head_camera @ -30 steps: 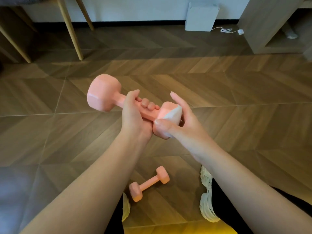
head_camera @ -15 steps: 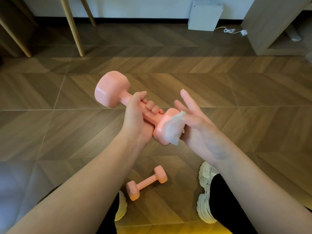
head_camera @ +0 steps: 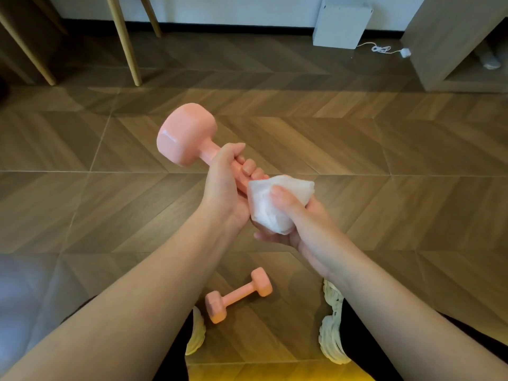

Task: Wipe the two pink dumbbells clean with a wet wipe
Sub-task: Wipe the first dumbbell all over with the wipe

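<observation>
At the frame's centre, the left hand [head_camera: 222,188] is gripping the handle of the raised pink dumbbell [head_camera: 185,133] while the right hand [head_camera: 298,225], no longer flat-fingered, is clutching the wet wipe [head_camera: 259,213] around its near head, likely scrubbing it, and the second dumbbell [head_camera: 237,295] is lying on the floor [head_camera: 384,210] below.

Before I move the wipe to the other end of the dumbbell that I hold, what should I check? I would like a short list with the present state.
1. Left hand grips the handle of the raised glossy pink dumbbell: ok.
2. Right hand holds the crumpled white wet wipe around the dumbbell's near end: ok.
3. Far head free of fingers: ok.
4. Wipe wet enough: cannot tell.
5. Second pink dumbbell lies on the brown wooden floor, apart from both hands: ok.
</observation>
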The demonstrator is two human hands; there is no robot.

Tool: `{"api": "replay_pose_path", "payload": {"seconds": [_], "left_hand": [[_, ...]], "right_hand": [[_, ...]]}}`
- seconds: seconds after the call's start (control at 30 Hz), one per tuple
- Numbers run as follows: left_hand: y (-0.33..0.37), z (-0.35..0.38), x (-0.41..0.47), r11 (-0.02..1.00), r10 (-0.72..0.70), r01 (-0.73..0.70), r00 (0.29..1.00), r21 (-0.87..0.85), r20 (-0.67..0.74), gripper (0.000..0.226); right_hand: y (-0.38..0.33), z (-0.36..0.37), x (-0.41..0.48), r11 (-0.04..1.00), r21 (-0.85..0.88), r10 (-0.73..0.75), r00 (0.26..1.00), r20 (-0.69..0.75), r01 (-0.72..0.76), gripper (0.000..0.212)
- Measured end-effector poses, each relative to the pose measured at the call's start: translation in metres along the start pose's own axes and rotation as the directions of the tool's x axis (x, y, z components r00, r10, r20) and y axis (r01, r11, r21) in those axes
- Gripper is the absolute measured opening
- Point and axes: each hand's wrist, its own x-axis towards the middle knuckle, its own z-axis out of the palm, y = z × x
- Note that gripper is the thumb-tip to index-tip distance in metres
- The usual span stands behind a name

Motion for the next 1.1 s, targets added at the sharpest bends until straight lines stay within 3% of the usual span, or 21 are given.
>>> {"api": "replay_pose_path", "payload": {"seconds": [0.1,0.2,0.3,0.33,0.4,0.47,0.53,0.67,0.8,0.9,1.0,1.1], "left_hand": [[0.004,0.000,0.002,0.999,-0.002,0.002,1.000,-0.054,-0.017,0.033],[0.005,-0.001,0.003,0.997,-0.004,0.002,0.999,-0.076,-0.037,0.032],[0.004,-0.002,0.002,0.998,-0.004,0.002,0.999,-0.068,-0.038,0.034],[0.005,-0.001,0.002,0.998,0.004,-0.006,0.999,-0.059,-0.038,0.035],[0.007,0.001,0.002,0.999,0.022,-0.024,0.999,-0.046,-0.040,0.036],[0.010,0.002,0.003,0.997,0.031,-0.033,0.999,-0.068,-0.028,0.034],[0.012,0.002,0.003,0.996,0.023,-0.024,1.000,-0.086,-0.008,0.033],[0.007,0.002,-0.001,0.998,0.001,0.000,1.000,-0.063,0.017,0.034],[0.008,0.005,-0.001,0.999,0.029,-0.029,0.999,-0.027,0.023,0.036],[0.011,0.005,0.000,0.997,0.047,-0.045,0.998,-0.055,0.034,0.034],[0.009,0.003,-0.003,0.999,0.038,-0.036,0.998,-0.037,0.056,0.035],[0.008,0.003,-0.006,1.000,0.023,-0.022,0.996,-0.006,0.086,0.036]], "right_hand": [[-0.002,-0.010,0.000,0.997,-0.075,0.004,0.996,0.090,0.002,0.072],[-0.001,-0.011,0.000,0.988,-0.152,-0.004,0.996,0.088,0.018,0.074],[-0.001,0.000,0.001,0.988,-0.122,-0.093,0.994,0.049,0.099,0.036],[-0.002,0.004,0.001,0.989,-0.101,-0.105,0.994,0.025,0.107,0.033],[-0.004,0.004,0.002,0.995,-0.048,-0.082,0.997,-0.003,0.082,0.052],[-0.005,0.000,0.003,0.997,-0.004,-0.082,0.995,0.055,0.082,0.059],[-0.003,-0.005,0.002,0.992,-0.066,-0.098,0.991,0.095,0.104,0.066],[0.001,0.002,0.004,0.984,-0.113,-0.137,0.991,-0.004,0.136,0.080],[-0.004,0.006,0.004,0.996,-0.019,-0.085,0.994,-0.069,0.084,0.065],[-0.011,-0.003,0.000,0.994,0.094,-0.062,0.995,0.074,0.055,0.049],[-0.011,-0.007,-0.005,0.993,0.105,-0.062,0.987,0.146,0.046,0.054],[-0.004,0.002,-0.005,0.996,0.031,-0.080,0.996,0.028,0.079,0.062]]}}
